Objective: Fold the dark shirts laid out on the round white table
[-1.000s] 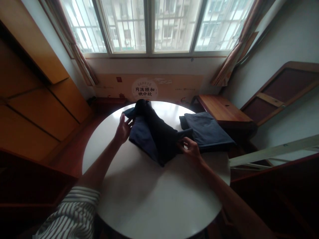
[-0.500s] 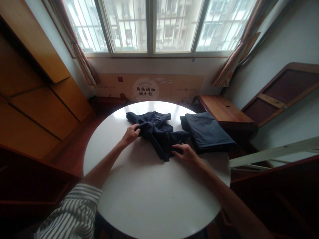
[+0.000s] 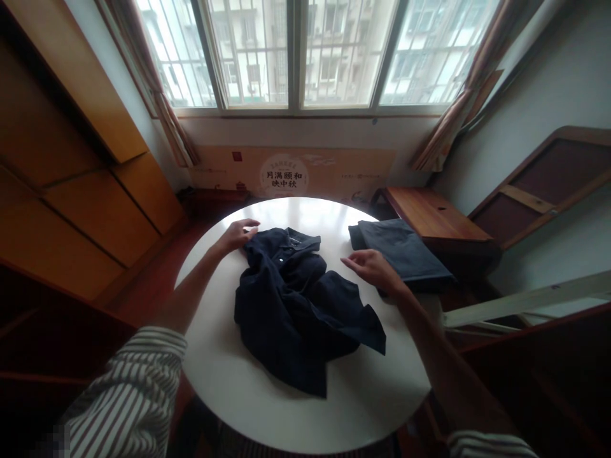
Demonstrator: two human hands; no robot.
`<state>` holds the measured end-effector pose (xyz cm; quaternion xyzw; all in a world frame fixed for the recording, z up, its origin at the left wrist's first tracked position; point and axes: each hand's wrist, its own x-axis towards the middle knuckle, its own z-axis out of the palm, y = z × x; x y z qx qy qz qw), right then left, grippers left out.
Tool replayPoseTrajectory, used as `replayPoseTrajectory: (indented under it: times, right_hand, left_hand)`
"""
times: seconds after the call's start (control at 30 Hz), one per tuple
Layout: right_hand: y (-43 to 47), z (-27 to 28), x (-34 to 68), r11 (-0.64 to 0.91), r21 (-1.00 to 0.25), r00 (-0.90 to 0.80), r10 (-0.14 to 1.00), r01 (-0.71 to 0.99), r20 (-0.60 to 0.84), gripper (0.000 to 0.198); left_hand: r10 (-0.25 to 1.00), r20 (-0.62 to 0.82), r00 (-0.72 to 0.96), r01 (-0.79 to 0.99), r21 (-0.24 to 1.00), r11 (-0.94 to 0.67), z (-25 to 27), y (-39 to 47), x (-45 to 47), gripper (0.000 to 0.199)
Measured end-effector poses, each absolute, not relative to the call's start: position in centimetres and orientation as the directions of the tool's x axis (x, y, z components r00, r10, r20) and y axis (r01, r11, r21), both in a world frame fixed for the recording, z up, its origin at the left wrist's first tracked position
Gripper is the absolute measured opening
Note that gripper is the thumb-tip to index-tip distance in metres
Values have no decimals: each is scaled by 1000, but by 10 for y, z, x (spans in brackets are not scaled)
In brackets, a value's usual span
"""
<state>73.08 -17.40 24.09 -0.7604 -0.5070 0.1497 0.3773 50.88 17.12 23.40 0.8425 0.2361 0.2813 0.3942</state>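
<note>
While shirt (image 3: 279, 305) lies between | left grip (image 3: 235, 236) at edge | right grip (image 3: 373, 268) apart

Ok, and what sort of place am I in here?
Probably a room in a home, though I can't tell which: there's a round white table, wooden cupboards on the left, and a wide window with curtains.
</note>
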Motion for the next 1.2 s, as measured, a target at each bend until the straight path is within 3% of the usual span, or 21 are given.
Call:
replayPoseTrajectory:
  times: [0.07, 0.17, 0.3, 0.47, 0.63, 0.7, 0.8, 0.9, 1.03, 1.1, 1.2]
  right_hand:
    - [-144, 238, 725, -191, -759, 463, 872, 623, 161, 43]
    - [-117, 237, 710, -96, -844, 407, 900, 529, 153, 33]
    - [-112, 238, 693, -44, -868, 379, 909, 495, 170, 36]
    - [-124, 238, 684, -26, -891, 251, 963, 453, 100, 36]
    - [-168, 246, 690, -36, -905, 45, 999, 424, -19, 32]
    - [-190, 251, 693, -78, -909, -168, 973, 408, -159, 33]
    - [-208, 254, 695, -194, -892, -382, 851, 409, -360, 34]
    - [-197, 242, 691, -328, -892, -153, 909, 310, -387, 46]
    - [-158, 211, 678, -434, -897, 307, 868, 83, -391, 83]
    - [-142, 198, 673, -446, -888, 390, 842, 114, -373, 90]
    - [-133, 191, 671, -363, -890, 322, 907, 274, -271, 69]
  left_hand:
    - [605, 225, 764, 293, 714, -636, 221, 173, 530, 46]
    - [608, 162, 777, 346, 696, -629, 208, 175, 550, 56]
    - [535, 71, 842, 339, 703, -626, 201, 166, 555, 48]
    - [347, -41, 937, 253, 766, -592, 203, 129, 526, 31]
    - [85, -129, 988, 150, 928, -340, 227, 99, 451, 23]
    - [131, -115, 985, 148, 950, -274, 239, 101, 426, 23]
    - [392, 38, 919, 55, 973, -224, 249, 113, 410, 33]
    - [528, 138, 838, -23, 976, -218, 246, 120, 420, 43]
    - [409, 103, 907, 17, 960, -278, 233, 109, 447, 43]
    - [324, 66, 944, 44, 946, -322, 229, 101, 453, 43]
    - [216, -37, 976, 124, 906, -405, 233, 95, 444, 43]
